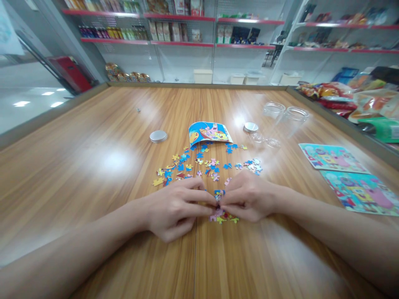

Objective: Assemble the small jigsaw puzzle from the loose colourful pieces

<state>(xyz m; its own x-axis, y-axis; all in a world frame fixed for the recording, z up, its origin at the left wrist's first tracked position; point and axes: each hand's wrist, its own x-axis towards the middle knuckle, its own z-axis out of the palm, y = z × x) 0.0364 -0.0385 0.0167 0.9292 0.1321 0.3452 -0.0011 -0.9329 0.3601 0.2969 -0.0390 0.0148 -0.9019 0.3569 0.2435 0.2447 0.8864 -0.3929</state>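
My left hand [179, 207] and my right hand [249, 195] meet over a small cluster of joined jigsaw puzzle pieces [222, 216] on the wooden table. Both hands are closed, fingertips pressed together at the pieces; the exact piece between them is mostly hidden. The cluster shows pink, red and yellow-green, with a blue part at its far side. Just beyond my hands lie several loose puzzle pieces [181, 167], blue, yellow and pink. A curled picture card [210, 133] with cartoon figures stands behind them.
Two flat cartoon pictures [335, 158] lie at the right. Clear jars [294, 118] stand at the back right, near a metal lid [251, 127]; another round lid [158, 136] is at the left. Bagged snacks [336, 95] sit beyond the right edge, and stocked shelves [181, 43] line the back.
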